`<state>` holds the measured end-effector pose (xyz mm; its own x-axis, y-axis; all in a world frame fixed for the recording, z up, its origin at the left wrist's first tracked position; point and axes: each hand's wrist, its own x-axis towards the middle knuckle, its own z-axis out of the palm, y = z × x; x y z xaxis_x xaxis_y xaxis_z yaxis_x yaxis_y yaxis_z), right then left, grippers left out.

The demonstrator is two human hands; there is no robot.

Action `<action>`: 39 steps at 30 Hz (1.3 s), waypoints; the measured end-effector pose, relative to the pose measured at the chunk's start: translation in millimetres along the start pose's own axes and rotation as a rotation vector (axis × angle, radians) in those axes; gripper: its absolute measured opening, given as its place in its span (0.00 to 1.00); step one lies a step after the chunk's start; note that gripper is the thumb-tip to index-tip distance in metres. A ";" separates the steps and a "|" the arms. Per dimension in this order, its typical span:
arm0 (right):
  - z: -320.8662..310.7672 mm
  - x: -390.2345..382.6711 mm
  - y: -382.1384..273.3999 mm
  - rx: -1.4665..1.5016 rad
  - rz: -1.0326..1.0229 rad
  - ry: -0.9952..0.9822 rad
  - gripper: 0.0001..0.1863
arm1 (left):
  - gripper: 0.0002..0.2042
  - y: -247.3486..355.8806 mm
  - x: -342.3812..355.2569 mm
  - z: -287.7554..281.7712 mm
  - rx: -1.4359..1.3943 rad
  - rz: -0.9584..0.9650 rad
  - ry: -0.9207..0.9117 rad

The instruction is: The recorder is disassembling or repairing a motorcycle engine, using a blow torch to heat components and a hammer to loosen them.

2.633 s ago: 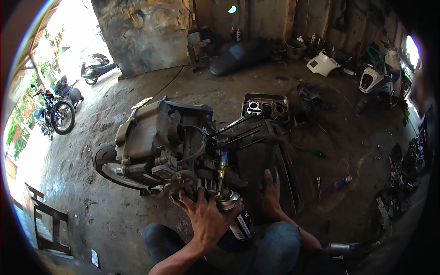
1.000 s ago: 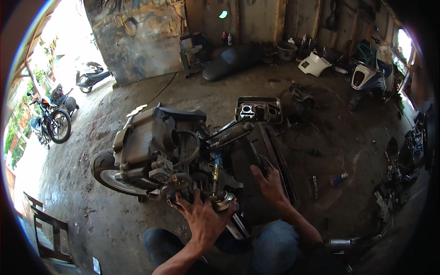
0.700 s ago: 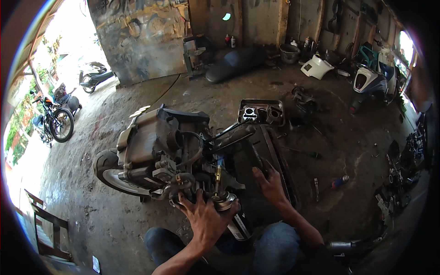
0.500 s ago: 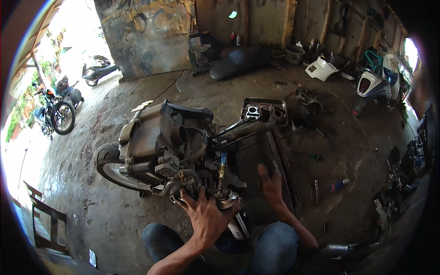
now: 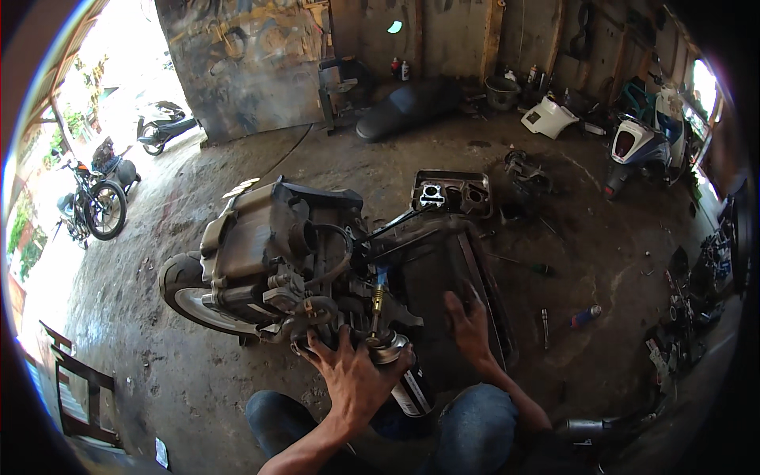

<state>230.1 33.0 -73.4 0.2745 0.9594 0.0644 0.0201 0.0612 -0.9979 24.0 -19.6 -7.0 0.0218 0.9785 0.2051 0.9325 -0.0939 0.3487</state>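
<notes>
A blowtorch with a black-and-white gas can (image 5: 413,389) tilts between my knees. Its brass tube (image 5: 378,301) points away toward the engine, with a blue flame at the tip. My left hand (image 5: 352,372) has its thumb against the can's top, and its other fingers spread over toward the engine parts. The brown, grimy scooter engine (image 5: 255,237) lies ahead on the left, its rear wheel (image 5: 186,289) attached. To the right of the torch, my right hand (image 5: 471,328) is closed around what looks like a hammer (image 5: 431,231), dark and blurred by motion near the engine.
A metal tray (image 5: 483,186) of engine parts stands beyond the engine. On the floor to the right lie a screwdriver (image 5: 541,269), a socket tool (image 5: 545,328) and a small blue can (image 5: 586,317). A black seat (image 5: 412,107) and white panel (image 5: 548,119) rest near the wall.
The dark tool above my right hand has swung leftward toward the engine. My left hand keeps its place at the blowtorch; the whole view has shifted slightly.
</notes>
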 end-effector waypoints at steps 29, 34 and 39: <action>10.3 -10.7 16.1 0.265 0.191 0.012 0.15 | 0.34 -3.8 -1.7 8.1 -0.017 0.042 0.040; 7.9 -11.6 16.0 0.382 0.255 0.181 0.14 | 0.35 -1.0 1.0 4.3 -0.010 0.037 -0.025; 18.1 -12.6 16.1 0.303 0.239 0.020 0.16 | 0.35 -7.3 -0.3 8.2 -0.033 0.020 0.035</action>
<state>209.6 26.9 -90.4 0.2562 0.9509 -0.1735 -0.3308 -0.0824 -0.9401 20.1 -17.6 -17.1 0.0267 0.9694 0.2441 0.9197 -0.1195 0.3740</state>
